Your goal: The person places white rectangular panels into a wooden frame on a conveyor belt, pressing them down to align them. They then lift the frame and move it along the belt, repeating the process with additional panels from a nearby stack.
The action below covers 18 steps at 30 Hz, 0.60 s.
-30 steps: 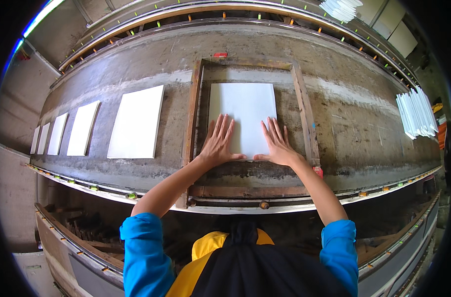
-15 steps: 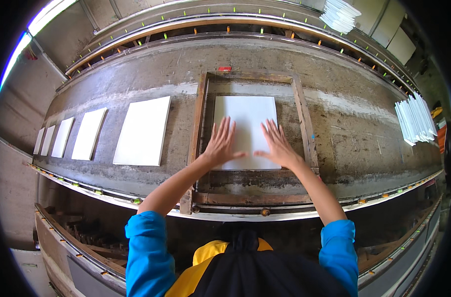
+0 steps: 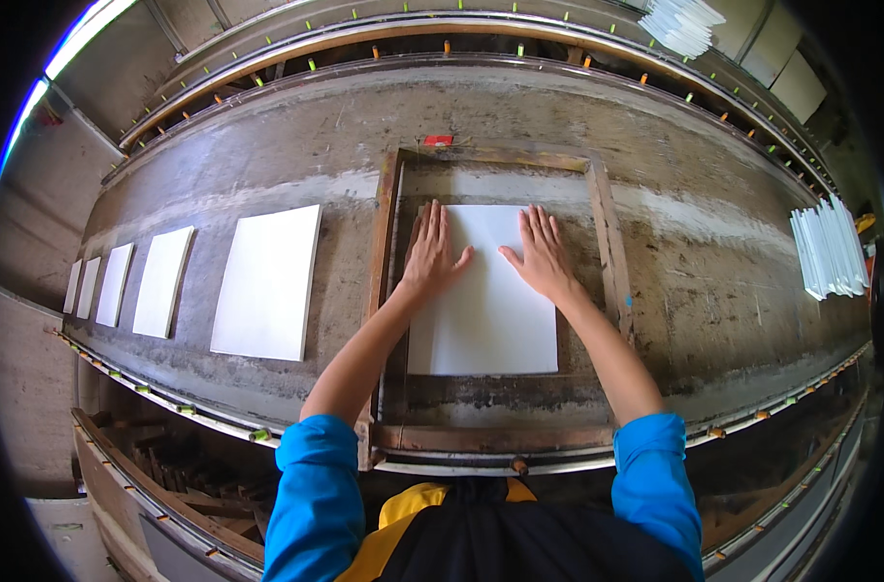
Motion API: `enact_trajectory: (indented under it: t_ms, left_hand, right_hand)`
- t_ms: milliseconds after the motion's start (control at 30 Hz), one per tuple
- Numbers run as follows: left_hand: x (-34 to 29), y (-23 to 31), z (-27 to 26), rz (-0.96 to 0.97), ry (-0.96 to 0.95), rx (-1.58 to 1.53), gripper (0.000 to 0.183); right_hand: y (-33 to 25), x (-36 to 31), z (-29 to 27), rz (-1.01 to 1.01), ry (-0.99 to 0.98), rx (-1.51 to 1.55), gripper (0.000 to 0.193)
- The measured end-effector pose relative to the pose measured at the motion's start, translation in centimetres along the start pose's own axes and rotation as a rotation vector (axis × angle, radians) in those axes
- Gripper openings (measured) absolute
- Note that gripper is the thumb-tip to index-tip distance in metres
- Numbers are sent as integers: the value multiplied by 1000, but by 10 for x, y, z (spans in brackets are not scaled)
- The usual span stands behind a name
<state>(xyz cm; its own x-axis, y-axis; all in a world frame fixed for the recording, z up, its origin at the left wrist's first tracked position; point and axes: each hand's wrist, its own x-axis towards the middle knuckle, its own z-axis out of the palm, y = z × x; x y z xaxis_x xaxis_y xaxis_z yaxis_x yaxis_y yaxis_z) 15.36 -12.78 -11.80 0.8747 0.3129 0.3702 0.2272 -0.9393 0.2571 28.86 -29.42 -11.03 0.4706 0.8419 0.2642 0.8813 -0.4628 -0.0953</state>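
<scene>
Resting farther up white panel (image 3: 483,315) now: left hand (image 3: 430,260), right hand (image 3: 544,260) (flat).

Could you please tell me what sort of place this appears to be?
Most likely a workshop, perhaps one for printing: there is a long, stained table, a wooden frame around a white panel, and a row of similar boards on the left.
</scene>
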Motion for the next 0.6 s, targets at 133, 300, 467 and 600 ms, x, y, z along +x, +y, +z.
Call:
enact_trajectory:
  t_ms: [133,300,467,600]
  left_hand:
    - [3,3,-4,-3,-13,-2,76]
    - [7,5,-9,-4,-54,31,77]
    - [10,7,-11,6,-31,43,66]
    - [20,14,-8,50,-23,210,57]
  right_hand:
    - [2,0,1,-4,89,117,69]
    - [5,2,-4,-47,115,87,70]
    - [-1,15,-11,-22,-21,4,62]
    - [-30,34,-12,-130,-7,-37,52]
